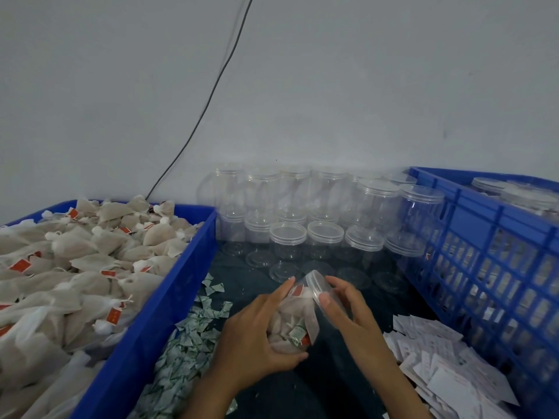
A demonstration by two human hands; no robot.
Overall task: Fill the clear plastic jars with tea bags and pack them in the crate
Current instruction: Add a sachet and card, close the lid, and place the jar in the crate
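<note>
**Filled jar held at centre while its lid is set on**

At the far left, a solid blue bin [169,297] is seen heaped with beige tea bags [75,267], many carrying small red tags. Just beside its right wall, on the dark surface [348,382], a scatter of small green-and-white sachets [190,349] is spread towards the near edge.

At the centre, a clear plastic jar [290,322] is held tilted, its mouth turned up and away from the camera. It is packed with tea bags, and a green-and-white sachet is visible through its wall. The jar is grasped around its body by the left hand [257,334], the fingers curled beneath it and the thumb laid along its upper side. A clear lid [317,287] is held against the jar's mouth by the right hand [348,309], with the thumb pressed on the lid's rim and the fingers curled round its far side. Whether the lid is fully seated cannot be told.

Behind the hands, empty lidded jars [320,219] are stacked in two tiers against the pale wall [363,86], down which a dark cable [211,95] runs.

To the right, white paper slips [438,364] are piled near the slatted blue crate [484,261], inside which lidded jars [520,195] are partly visible.
</note>
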